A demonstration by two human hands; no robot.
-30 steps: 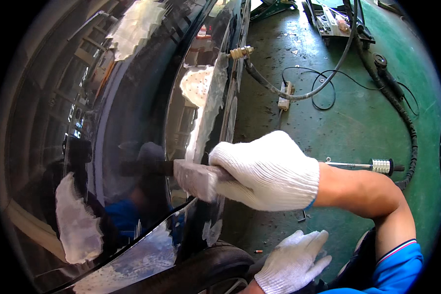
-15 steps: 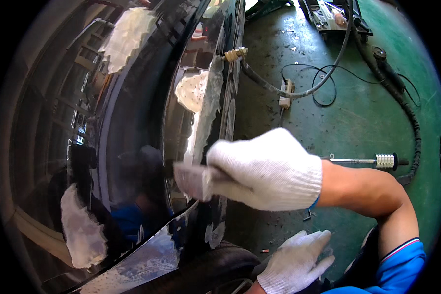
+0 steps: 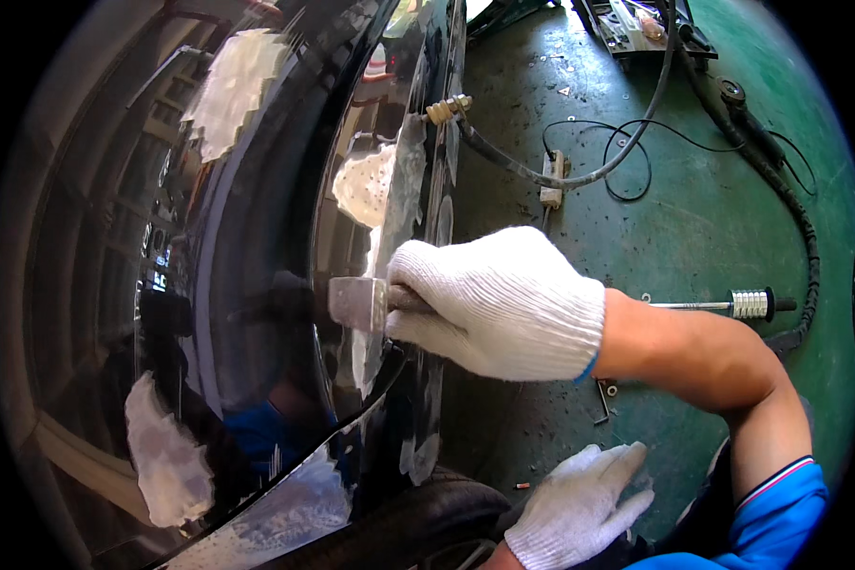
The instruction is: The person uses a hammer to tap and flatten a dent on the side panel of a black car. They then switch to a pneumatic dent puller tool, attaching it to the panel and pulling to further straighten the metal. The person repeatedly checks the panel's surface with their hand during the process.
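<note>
My right hand (image 3: pixel 499 304), in a white knitted glove, is closed round the short handle of a hammer (image 3: pixel 356 302) with a grey, block-shaped head. The hammer head lies over a bare strip of a glossy black car panel (image 3: pixel 256 247); whether it touches the metal I cannot tell. Beyond it a dimpled bare-metal patch (image 3: pixel 366 190) shows on the same body. My left hand (image 3: pixel 575 508), gloved too, rests low near my leg with fingers spread and holds nothing. A tyre (image 3: pixel 437 518) sits beside it, under the sanded panel edge.
A brass-coloured coil fitting (image 3: pixel 446 109) joins a thick cable to the car's edge. Across the green floor (image 3: pixel 693 228) lie a slide hammer (image 3: pixel 750 305), a white power strip (image 3: pixel 553 179), a dark hose (image 3: pixel 803 228) and loose washers. A tool cart (image 3: pixel 632 33) stands far off.
My right hand and the hammer have shifted slightly away from me and to the left; the hammer head, blurred before, shows sharply. The left hand has hardly moved.
</note>
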